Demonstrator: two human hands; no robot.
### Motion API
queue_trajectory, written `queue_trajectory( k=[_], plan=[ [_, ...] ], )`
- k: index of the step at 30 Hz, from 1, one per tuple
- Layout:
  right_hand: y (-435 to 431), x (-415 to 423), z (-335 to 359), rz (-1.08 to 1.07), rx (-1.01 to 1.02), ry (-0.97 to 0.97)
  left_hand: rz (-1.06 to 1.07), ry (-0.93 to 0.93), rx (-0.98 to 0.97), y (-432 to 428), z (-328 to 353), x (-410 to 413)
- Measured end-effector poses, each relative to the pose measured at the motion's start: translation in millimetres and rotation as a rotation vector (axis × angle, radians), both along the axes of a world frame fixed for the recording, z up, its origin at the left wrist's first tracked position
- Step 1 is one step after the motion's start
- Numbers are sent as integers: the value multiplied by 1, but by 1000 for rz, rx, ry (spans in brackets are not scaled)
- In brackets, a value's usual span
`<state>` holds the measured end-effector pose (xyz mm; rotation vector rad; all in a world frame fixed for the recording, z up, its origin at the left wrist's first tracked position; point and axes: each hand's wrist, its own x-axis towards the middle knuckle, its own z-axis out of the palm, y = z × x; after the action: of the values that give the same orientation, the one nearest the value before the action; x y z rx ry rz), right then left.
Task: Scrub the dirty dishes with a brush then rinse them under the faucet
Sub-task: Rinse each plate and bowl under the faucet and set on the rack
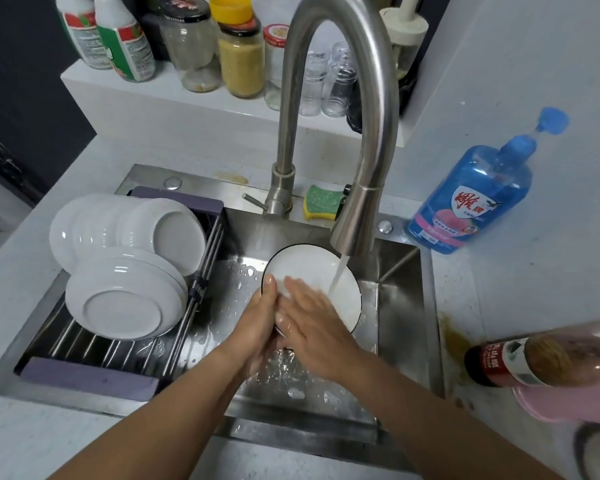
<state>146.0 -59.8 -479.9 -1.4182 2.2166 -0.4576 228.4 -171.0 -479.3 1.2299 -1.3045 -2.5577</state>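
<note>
Though stained — pale counter (534,299), steel sink (400,292), faucet (378,98)

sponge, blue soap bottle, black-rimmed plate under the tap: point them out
sponge (321,201): head view, green top face
blue soap bottle (470,206): head view, front label
black-rimmed plate (305,266): head view, bare inner face

You hold the plate (312,268) over the sink (400,306), under the spout of the faucet (361,98), with your left hand (260,327) gripping its near-left rim and your right hand (312,327) lying flat on its face, just beside the left. To your left, a rack (94,375) spans the sink's left part and carries stacked dishes (125,299) leaning tilted. Behind the sink, the sponge (321,202) lies just right of the faucet's base, a shelf (125,95) farther back holds a row of jars (239,53), and on the counter (499,306) to your right a pump bottle (471,202) stands at the back.
</note>
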Motion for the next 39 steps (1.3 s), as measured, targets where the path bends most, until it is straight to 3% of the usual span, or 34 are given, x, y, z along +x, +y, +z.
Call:
queue_trajectory(
  k=[3, 6, 10, 13, 17, 21, 26, 29, 34, 37, 39],
  plan=[
    [24, 4, -2, 173, -22, 4, 39, -75, 29, -15, -2, -3],
    [55, -20, -14, 226, -10, 182, 8, -106, -53, -25, 1, -3],
    [72, -56, -9, 7, 11, 223, -60, -146, -157, -35, 4, -2],
    [61, -67, 3, -208, -161, 257, -46, -127, -137, -34, 3, -2],
    [37, -67, 28, -524, -164, 36, 62, -80, -98, -29, 0, -6],
    [34, -68, 31, -565, -28, -58, 93, -50, -86, -28, 0, -5],
    [30, -72, 29, -671, -65, -245, 60, -18, -111, -28, 10, -2],
    [30, -69, 34, -707, -64, -235, 3, 47, -254, -31, 15, 0],
    [27, -72, 41, -761, -38, -275, -226, 105, -683, -30, 21, 10],
    [26, -75, 44, -869, -31, -415, -487, 72, -1027, -37, 12, 24],
    [26, -75, 44, -973, -41, -568, -597, 149, -1183, -44, 10, 31]
  ],
)
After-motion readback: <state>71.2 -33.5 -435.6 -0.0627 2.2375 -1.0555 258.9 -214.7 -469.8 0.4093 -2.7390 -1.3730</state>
